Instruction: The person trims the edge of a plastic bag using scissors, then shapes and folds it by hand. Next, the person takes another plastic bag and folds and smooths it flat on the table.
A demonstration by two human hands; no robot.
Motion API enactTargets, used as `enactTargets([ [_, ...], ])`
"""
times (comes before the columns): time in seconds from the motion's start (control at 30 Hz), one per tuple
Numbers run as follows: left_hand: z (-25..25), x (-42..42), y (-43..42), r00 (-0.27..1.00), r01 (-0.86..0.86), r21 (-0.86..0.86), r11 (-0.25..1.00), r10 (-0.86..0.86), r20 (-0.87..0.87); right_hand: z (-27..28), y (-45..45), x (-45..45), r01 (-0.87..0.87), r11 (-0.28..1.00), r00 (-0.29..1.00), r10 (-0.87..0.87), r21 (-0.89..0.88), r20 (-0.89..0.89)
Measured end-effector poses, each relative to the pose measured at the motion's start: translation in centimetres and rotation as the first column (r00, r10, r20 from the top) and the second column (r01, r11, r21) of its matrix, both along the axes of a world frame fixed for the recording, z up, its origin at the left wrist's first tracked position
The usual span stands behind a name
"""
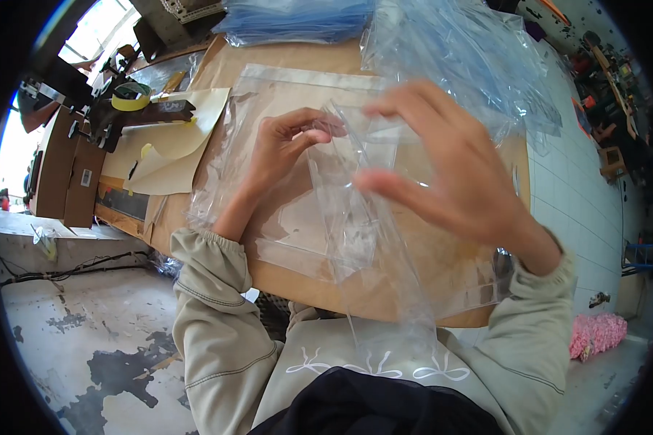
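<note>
A clear plastic bag [355,225] hangs from my left hand [286,145], whose thumb and fingers pinch its upper edge. Its lower end drapes over the table's front edge toward my lap. My right hand [450,159] is raised just right of the bag, thumb and fingers spread apart and blurred by motion, with nothing visible between them. Beneath both hands, more clear plastic sheets [283,250] lie flat on the brown tabletop [457,272].
A blue-tinted stack of plastic [297,22] and a loose clear pile [464,65] lie at the back. On the left are a tape dispenser with yellow tape [130,98], cream paper [170,156] and a cardboard box [80,174]. A pink bundle [598,336] sits on the floor at right.
</note>
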State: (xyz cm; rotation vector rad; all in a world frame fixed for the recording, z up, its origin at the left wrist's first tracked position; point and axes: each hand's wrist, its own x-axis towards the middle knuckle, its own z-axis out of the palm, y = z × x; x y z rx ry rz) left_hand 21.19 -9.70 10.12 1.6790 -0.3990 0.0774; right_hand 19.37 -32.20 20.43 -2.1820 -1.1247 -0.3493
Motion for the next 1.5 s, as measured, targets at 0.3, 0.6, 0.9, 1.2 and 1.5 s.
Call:
enactTargets([
  [0.3,-0.3,0.6,1.5,0.999,0.015,-0.105,0.994,-0.019,-0.033,-1.4,5.2,3.6,0.144,0.987,0.988,-0.14,0.065,-0.058],
  [0.6,1.0,-0.6,-0.7,0.912,-0.177,-0.142,0.974,0.108,-0.396,-4.7,6.4,7.5,0.227,0.911,0.968,-0.172,0.344,-0.184],
  [0.9,3.6,-8.0,-3.6,0.981,-0.118,0.321,0.94,0.16,-0.109,-7.7,8.7,9.9,0.426,0.886,0.905,-0.416,0.184,-0.094],
  [1.2,2.6,-13.0,-4.2,0.974,-0.079,0.416,0.906,0.158,-0.16,-8.2,9.1,11.0,0.291,0.957,0.954,-0.288,0.018,-0.087],
  [1.5,0.7,-14.7,-3.2,0.899,-0.242,0.027,0.97,0.234,-0.37,-7.9,6.7,14.0,-0.412,0.91,0.831,0.392,0.036,-0.395],
])
